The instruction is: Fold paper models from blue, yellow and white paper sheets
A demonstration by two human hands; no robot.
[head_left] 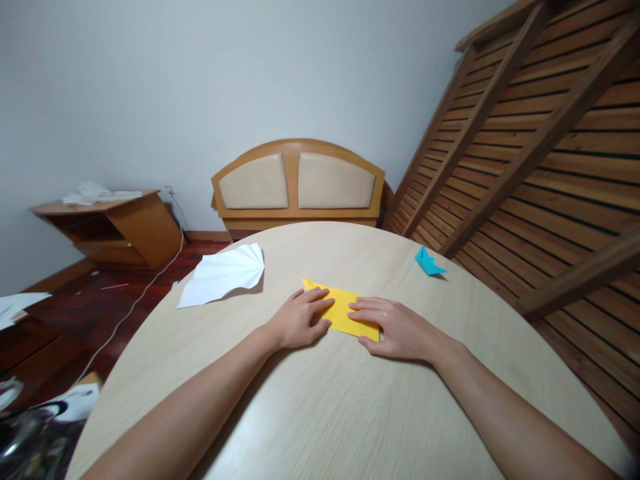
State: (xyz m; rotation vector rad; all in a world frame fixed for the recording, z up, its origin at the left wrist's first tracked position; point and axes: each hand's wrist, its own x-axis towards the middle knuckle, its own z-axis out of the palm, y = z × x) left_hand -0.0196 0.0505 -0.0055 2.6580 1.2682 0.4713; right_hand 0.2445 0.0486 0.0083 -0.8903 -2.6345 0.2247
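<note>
A folded sheet of yellow paper (342, 311) lies flat on the round wooden table (320, 407), in front of me. My left hand (301, 319) rests on its left end, fingers stretched out over the paper and thumb near the lower edge. On the right end lies my right hand (393, 325), its fingers extended across the paper and its thumb at the bottom right corner. Both hands press down from above without gripping. Part of each paper end is hidden under the fingers.
A creased white sheet of paper (225, 272) lies at the table's left. Near the right edge sits a small blue origami boat (429, 262). Beyond the table stand a padded headboard (293, 180), a low cabinet (135, 227) and slatted wooden panels (550, 153).
</note>
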